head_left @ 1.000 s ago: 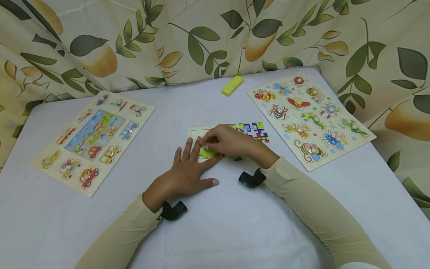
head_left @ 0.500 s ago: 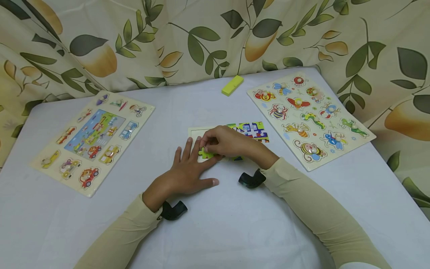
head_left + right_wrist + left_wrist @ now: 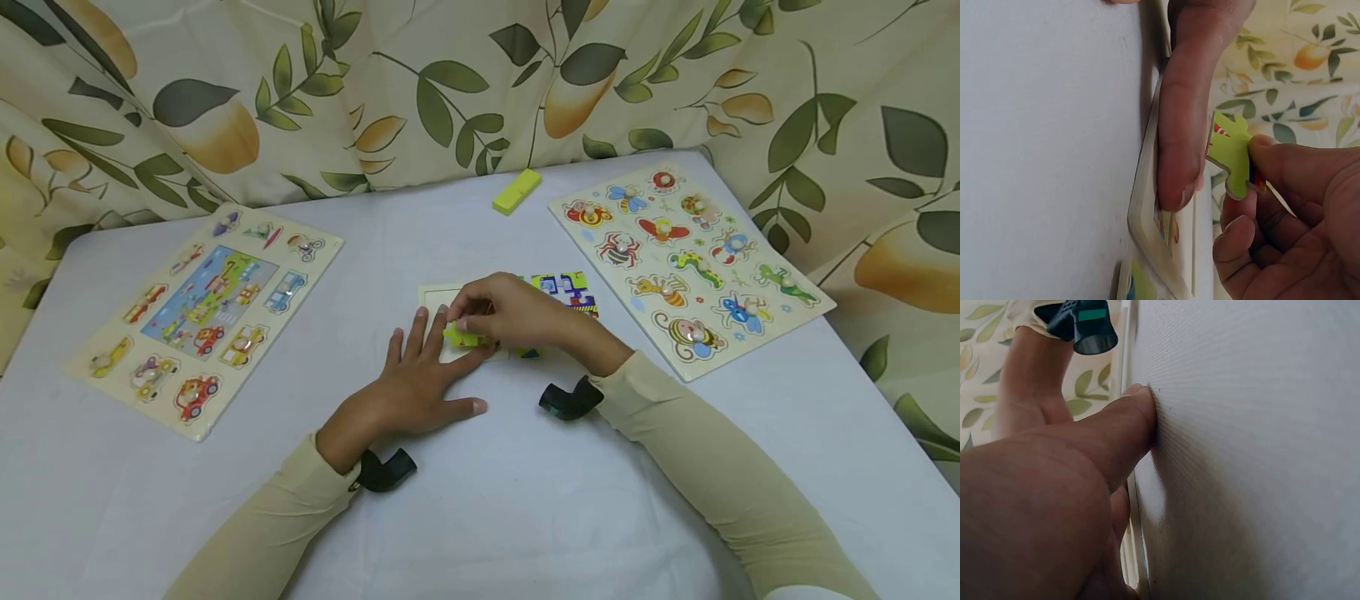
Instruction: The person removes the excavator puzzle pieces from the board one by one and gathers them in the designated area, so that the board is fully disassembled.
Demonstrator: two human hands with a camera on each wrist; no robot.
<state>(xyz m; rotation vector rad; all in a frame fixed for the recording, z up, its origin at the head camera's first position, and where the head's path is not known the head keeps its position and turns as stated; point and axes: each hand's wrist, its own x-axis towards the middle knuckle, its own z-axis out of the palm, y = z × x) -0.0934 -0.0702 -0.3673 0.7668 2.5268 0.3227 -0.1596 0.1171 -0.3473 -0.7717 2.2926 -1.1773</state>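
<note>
A light jigsaw tray (image 3: 432, 295) lies mid-table, partly hidden under both hands. My left hand (image 3: 412, 392) rests with spread fingers on its near left side; the thumb lies on the tablecloth. Over the tray, my right hand (image 3: 521, 312) pinches a lime-green jigsaw piece (image 3: 1232, 156) between thumb and fingers. In the right wrist view this piece is clear of the tray and tilted, with a small red-and-white mark. A left-hand finger (image 3: 1182, 137) presses on the tray's edge there. The left wrist view shows the left thumb (image 3: 1132, 415) against the white cloth.
Several printed jigsaw pieces (image 3: 566, 287) lie to the right of the hands. A vehicle peg puzzle board (image 3: 300, 258) is at the left, an insect peg puzzle board (image 3: 675, 292) at the right. A yellow block (image 3: 517, 192) sits near the back edge by the leaf-patterned curtain.
The right hand has tilted a little and its wrist has shifted slightly right, with the green jigsaw piece still pinched. The left hand stays put.
</note>
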